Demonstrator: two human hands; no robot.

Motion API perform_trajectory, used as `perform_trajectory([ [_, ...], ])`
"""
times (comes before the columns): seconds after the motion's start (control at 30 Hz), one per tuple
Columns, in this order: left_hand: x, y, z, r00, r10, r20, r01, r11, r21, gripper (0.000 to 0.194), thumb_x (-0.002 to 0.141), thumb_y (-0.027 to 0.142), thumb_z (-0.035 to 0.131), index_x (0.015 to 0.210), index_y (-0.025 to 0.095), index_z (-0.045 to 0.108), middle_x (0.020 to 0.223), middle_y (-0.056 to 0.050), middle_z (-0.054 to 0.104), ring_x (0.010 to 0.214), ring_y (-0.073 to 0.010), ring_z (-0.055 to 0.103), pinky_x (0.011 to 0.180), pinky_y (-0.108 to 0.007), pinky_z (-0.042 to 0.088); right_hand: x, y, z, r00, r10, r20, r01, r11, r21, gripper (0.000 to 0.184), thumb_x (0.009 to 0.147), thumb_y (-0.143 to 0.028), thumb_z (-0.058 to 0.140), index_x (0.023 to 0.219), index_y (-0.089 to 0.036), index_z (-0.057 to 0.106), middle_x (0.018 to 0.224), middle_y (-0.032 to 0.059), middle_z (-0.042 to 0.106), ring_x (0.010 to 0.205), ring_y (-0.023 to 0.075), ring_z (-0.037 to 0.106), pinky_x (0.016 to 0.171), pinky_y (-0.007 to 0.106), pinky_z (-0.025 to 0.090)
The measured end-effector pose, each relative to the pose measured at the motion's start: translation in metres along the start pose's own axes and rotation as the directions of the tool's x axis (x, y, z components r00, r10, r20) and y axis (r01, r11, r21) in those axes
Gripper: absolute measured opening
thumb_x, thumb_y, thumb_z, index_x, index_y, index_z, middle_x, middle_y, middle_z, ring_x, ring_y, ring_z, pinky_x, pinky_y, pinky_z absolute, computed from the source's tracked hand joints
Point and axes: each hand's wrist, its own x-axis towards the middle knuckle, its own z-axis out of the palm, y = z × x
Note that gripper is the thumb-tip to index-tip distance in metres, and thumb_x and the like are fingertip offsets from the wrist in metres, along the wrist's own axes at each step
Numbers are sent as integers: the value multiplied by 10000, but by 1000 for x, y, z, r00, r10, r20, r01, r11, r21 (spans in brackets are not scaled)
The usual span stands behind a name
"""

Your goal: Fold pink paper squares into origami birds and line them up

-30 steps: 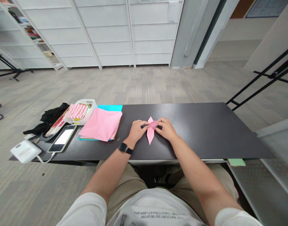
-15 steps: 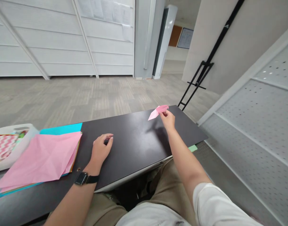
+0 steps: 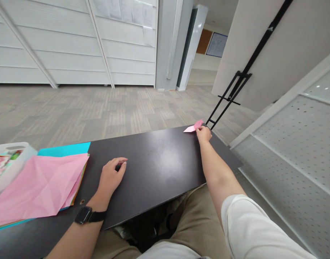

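A: Where's the folded paper (image 3: 190,128)?
B: At the worktop's (image 3: 148,169) far right corner, pinched in the right hand (image 3: 204,134); can't tell if it touches down
A: Left hand (image 3: 112,175)?
B: Loosely curled, thumb near fingertips, just right of the paper stack (image 3: 82,180); watch (image 3: 84,214) on that wrist
A: Stack?
B: Pink sheet (image 3: 43,180) on top, blue sheet (image 3: 64,149) poking out below, white basket (image 3: 17,171) beside it

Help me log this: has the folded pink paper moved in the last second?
Yes: in the right hand, the folded pink paper has moved right across the table to near its far right corner.
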Motion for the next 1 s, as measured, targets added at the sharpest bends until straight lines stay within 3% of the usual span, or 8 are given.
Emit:
perform_trajectory([
  [0.13,2,1,0,1000,-6,-2,6,1000,-12,254,922,391,560,1019,268,760,984,-27,795,940,-254,741,948,-390,578,5,-5,17,1000,4,13,-4,999,-46,279,917,-372,648,1108,-256,815,1249,166,683,1157,333,612,1015,524,460],
  [0.33,3,2,0,1000,-2,6,2,1000,-15,241,937,375,556,1016,267,757,979,-25,789,941,-248,736,936,-395,570,7,-2,31,999,24,-49,-29,993,-118,324,937,-355,623,1176,-227,800,1254,198,657,1167,359,601,999,537,470],
  [1.0,-3,-2,0,1000,20,-15,-20,999,-36,171,958,195,600,989,255,757,982,-13,784,956,-202,712,944,-369,549,1,-1,28,1000,10,-24,-13,990,-141,368,925,-349,636,1235,-214,783,1291,233,640,1181,385,593,966,536,460],
])
